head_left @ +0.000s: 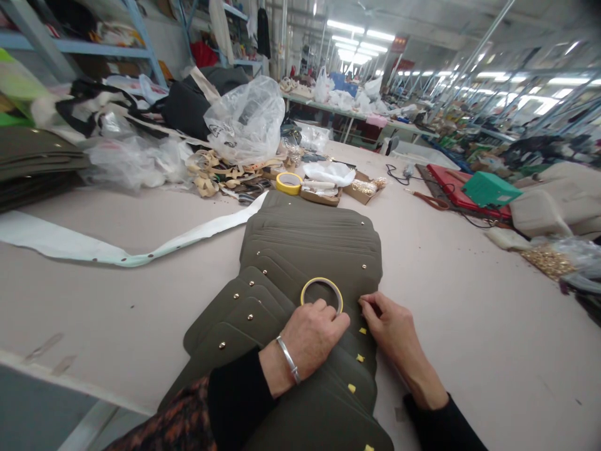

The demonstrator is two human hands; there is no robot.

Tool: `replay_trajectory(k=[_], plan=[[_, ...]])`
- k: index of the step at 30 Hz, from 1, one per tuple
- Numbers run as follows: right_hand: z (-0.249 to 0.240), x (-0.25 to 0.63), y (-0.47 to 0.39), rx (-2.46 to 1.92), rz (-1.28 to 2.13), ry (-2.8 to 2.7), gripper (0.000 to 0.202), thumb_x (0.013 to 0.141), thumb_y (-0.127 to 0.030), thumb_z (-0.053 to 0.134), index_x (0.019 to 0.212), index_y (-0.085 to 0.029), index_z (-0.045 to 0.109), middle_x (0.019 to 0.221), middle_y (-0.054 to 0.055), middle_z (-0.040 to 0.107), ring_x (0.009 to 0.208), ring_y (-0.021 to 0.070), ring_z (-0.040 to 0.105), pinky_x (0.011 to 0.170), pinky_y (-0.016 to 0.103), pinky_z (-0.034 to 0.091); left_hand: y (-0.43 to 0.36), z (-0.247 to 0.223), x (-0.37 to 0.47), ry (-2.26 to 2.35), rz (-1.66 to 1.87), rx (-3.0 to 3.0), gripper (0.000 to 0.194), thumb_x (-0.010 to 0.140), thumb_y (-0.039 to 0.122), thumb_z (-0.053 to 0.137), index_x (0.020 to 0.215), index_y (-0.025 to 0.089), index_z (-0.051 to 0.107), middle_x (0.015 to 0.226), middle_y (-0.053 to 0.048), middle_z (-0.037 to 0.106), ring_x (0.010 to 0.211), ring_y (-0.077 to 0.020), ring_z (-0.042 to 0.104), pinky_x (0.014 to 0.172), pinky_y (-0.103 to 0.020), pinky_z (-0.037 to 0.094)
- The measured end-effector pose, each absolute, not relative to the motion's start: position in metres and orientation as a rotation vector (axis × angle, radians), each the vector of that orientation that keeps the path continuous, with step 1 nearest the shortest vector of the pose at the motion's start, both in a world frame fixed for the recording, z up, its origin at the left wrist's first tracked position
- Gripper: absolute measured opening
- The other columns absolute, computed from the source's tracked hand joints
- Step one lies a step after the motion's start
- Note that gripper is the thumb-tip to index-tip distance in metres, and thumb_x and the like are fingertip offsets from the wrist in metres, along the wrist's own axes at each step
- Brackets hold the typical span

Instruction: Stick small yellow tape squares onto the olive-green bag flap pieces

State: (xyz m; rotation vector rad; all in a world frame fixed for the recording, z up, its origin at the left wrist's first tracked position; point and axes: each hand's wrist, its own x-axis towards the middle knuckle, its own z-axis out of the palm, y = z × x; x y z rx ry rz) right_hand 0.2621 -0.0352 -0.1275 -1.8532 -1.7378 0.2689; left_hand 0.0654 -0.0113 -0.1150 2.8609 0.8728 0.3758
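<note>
Overlapping olive-green panels (314, 235) with small metal studs lie fanned out on the table. My left hand (312, 335), wearing a silver bracelet, is closed round the near edge of a thin yellow tape roll (307, 287) above the panels. At the panels' right edge, my right hand (389, 322) pinches with thumb and forefinger; a tiny yellow bit shows at the fingertips. Several small yellow tape pieces (360, 358) stick to the panels in a row below that hand.
A pale strip (154, 254) curves across the left of the table (469, 313). Farther back are a thicker yellow tape roll (288, 182), small boxes (364, 188), scraps and plastic bags (248, 119). A green box (491, 189) sits at the right, a stack of dark panels (35, 160) at the left.
</note>
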Motion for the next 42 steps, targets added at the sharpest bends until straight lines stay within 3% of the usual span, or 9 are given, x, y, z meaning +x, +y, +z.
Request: replay_trajectory(k=[4, 10, 14, 17, 21, 28, 34, 38, 42], plan=[[-0.129, 0.262, -0.031, -1.871, 0.202, -1.786, 0.018, 0.086, -0.029, 0.049, 0.082, -0.02, 0.064, 0.075, 0.004, 0.071, 0.066, 0.0184, 0.067, 0.064, 0.029, 0.048, -0.011, -0.115, 0.064, 0.878, 0.392, 2.839, 0.008, 0.092, 0.015, 0.046, 0.088, 0.018, 0.052, 0.082, -0.003, 0.059, 0.079, -0.0199, 0.052, 0.067, -0.031, 0.049], [-0.125, 0.277, -0.037, -1.985, 0.232, -1.604, 0.037, 0.084, -0.041, 0.056, 0.111, -0.015, 0.055, 0.063, -0.001, 0.067, 0.055, 0.0179, 0.064, 0.056, 0.029, 0.048, -0.011, -0.114, 0.063, 0.874, 0.407, 2.817, 0.008, 0.092, 0.013, 0.046, 0.089, 0.018, 0.052, 0.083, -0.003, 0.059, 0.08, -0.0196, 0.052, 0.067, -0.031, 0.05], [-0.121, 0.286, -0.044, -1.755, 0.025, -1.817, 0.018, 0.09, -0.031, 0.051, 0.098, -0.018, 0.061, 0.084, 0.005, 0.069, 0.071, 0.0165, 0.065, 0.069, 0.029, 0.051, -0.011, -0.114, 0.063, 0.887, 0.411, 2.817, 0.008, 0.093, 0.014, 0.045, 0.09, 0.018, 0.052, 0.083, -0.003, 0.06, 0.08, -0.0198, 0.052, 0.067, -0.03, 0.05], [-0.123, 0.285, -0.043, -1.578, -0.097, -2.13, 0.018, 0.092, -0.02, 0.045, 0.092, -0.018, 0.063, 0.09, 0.007, 0.067, 0.083, 0.018, 0.064, 0.08, 0.031, 0.051, -0.011, -0.114, 0.062, 0.9, 0.409, 2.808, 0.008, 0.092, 0.013, 0.046, 0.089, 0.018, 0.052, 0.083, -0.003, 0.06, 0.08, -0.0204, 0.052, 0.067, -0.031, 0.05], [-0.129, 0.279, -0.033, -1.632, -0.133, -2.203, 0.02, 0.091, -0.016, 0.044, 0.091, -0.015, 0.064, 0.086, 0.009, 0.067, 0.08, 0.0194, 0.064, 0.076, 0.032, 0.052, -0.011, -0.114, 0.062, 0.9, 0.414, 2.8, 0.009, 0.091, 0.012, 0.046, 0.089, 0.018, 0.052, 0.084, -0.003, 0.06, 0.081, -0.0204, 0.052, 0.068, -0.031, 0.051], [-0.12, 0.275, -0.023, -1.926, 0.202, -2.035, 0.018, 0.083, -0.02, 0.051, 0.082, -0.019, 0.069, 0.079, 0.005, 0.071, 0.072, 0.0181, 0.066, 0.068, 0.028, 0.049, -0.007, -0.108, 0.056, 0.854, 0.643, 2.751, 0.018, 0.094, 0.014, 0.04, 0.095, 0.019, 0.057, 0.084, -0.003, 0.062, 0.077, -0.0167, 0.056, 0.071, -0.029, 0.051], [-0.1, 0.278, -0.036, -1.87, 0.668, -2.114, 0.022, 0.081, -0.02, 0.051, 0.068, -0.021, 0.069, 0.059, 0.0, 0.068, 0.053, 0.0151, 0.061, 0.049, 0.024, 0.042, 0.0, -0.089, 0.043, 0.759, 0.97, 2.563, 0.027, 0.097, 0.019, 0.039, 0.12, 0.02, 0.052, 0.088, -0.001, 0.067, 0.08, -0.0118, 0.064, 0.076, -0.023, 0.054], [-0.089, 0.266, -0.051, -1.701, 0.494, -1.921, 0.019, 0.085, -0.023, 0.052, 0.086, -0.021, 0.071, 0.08, 0.003, 0.072, 0.069, 0.0165, 0.066, 0.062, 0.026, 0.05, -0.001, -0.086, 0.042, 0.691, 0.932, 2.529, 0.043, 0.098, 0.024, 0.041, 0.14, 0.021, 0.032, 0.106, -0.003, 0.068, 0.09, -0.0122, 0.066, 0.08, -0.024, 0.055], [-0.079, 0.242, -0.062, -1.423, 0.268, -1.842, 0.017, 0.087, -0.02, 0.054, 0.101, -0.02, 0.064, 0.093, 0.006, 0.07, 0.082, 0.0166, 0.066, 0.072, 0.028, 0.054, -0.005, -0.093, 0.046, 0.719, 0.911, 2.527, 0.045, 0.098, 0.027, 0.04, 0.14, 0.017, 0.028, 0.112, -0.006, 0.067, 0.096, -0.0135, 0.067, 0.084, -0.024, 0.054]])
